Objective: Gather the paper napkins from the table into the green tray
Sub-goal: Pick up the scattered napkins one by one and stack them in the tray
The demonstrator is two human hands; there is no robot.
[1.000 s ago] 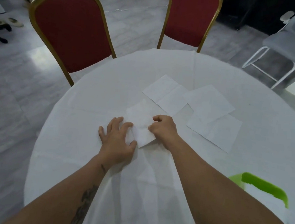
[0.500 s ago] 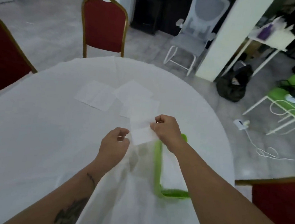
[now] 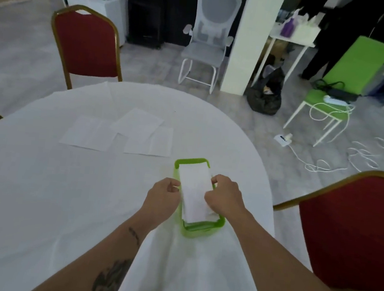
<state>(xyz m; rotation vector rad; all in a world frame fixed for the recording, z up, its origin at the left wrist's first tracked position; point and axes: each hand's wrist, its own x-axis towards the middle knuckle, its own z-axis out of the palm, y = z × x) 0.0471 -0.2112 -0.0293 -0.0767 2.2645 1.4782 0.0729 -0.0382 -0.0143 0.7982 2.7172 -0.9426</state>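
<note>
Green tray [image 3: 202, 230] holds folded napkin [image 3: 195, 192]; left hand [image 3: 163, 195] and right hand [image 3: 224, 198] pinch its edges (loose napkins [image 3: 117, 135] at 11 o'clock).

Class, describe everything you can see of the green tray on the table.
The green tray is a small, bright green rectangular container with rounded corners, plastic by its look. It sits flat on the white tablecloth, near the table's edge. Folded white napkins fill it. The left hand is at one long side, the right hand on the other, over the napkins.
</note>
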